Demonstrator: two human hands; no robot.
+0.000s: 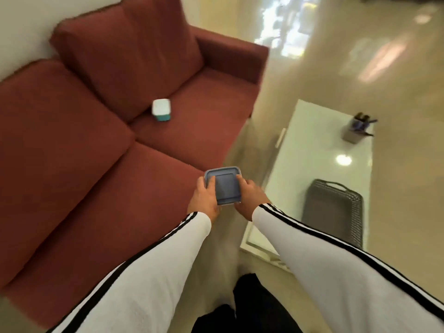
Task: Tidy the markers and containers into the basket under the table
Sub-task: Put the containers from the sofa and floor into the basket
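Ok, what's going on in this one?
A person standing between a red sofa and a glass-topped table holds a blue-lidded container, left grip and right grip on its opposite sides. A white and teal container lies on the sofa. A holder of markers stands on the table; the dark basket shows beneath it.

We count two containers: one blue-lidded container (224, 186), and one white and teal container (161, 109) at the back edge of the one sofa (96, 140) seat. One basket (334, 210). One table (312, 145). One holder (354, 132) near its far right corner; its markers (360, 118) are too blurred to count.
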